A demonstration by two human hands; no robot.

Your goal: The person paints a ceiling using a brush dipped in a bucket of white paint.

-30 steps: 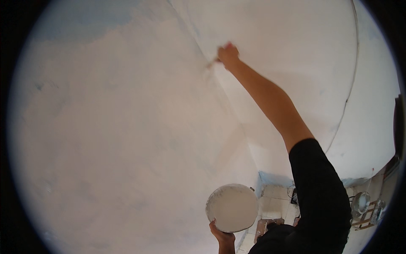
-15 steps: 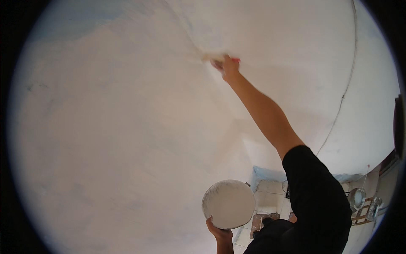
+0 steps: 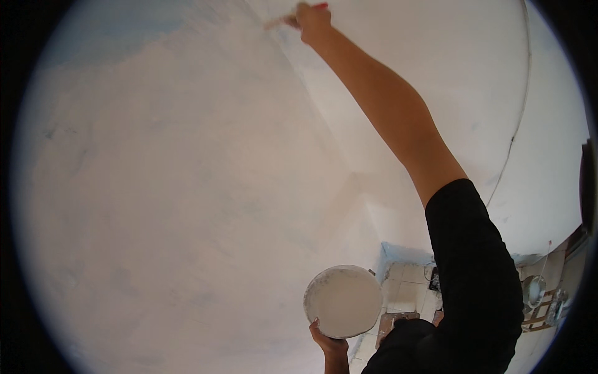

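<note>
High in the picture, my right hand (image 3: 311, 22) grips a paintbrush (image 3: 321, 6) with red on its handle; the pale bristles are blurred against the corner line where two pale, patchily painted surfaces meet (image 3: 187, 156). My bare forearm rises from a black sleeve on the right. Low in the middle, my left hand (image 3: 327, 340) holds a round container (image 3: 342, 299) filled with off-white paint, its fingers round the rim and under it.
A thin cable (image 3: 528, 56) runs down the right-hand wall. Beyond me at lower right are pale tiles (image 3: 405, 287), a blue painted band (image 3: 405, 252), a brown board (image 3: 392, 321), a hanging round metal object (image 3: 532, 292) and a wooden frame (image 3: 536, 321).
My right hand and brush first moved slightly down, then up and left along the corner line to higher in the picture. The container in my left hand stays in nearly the same place.
</note>
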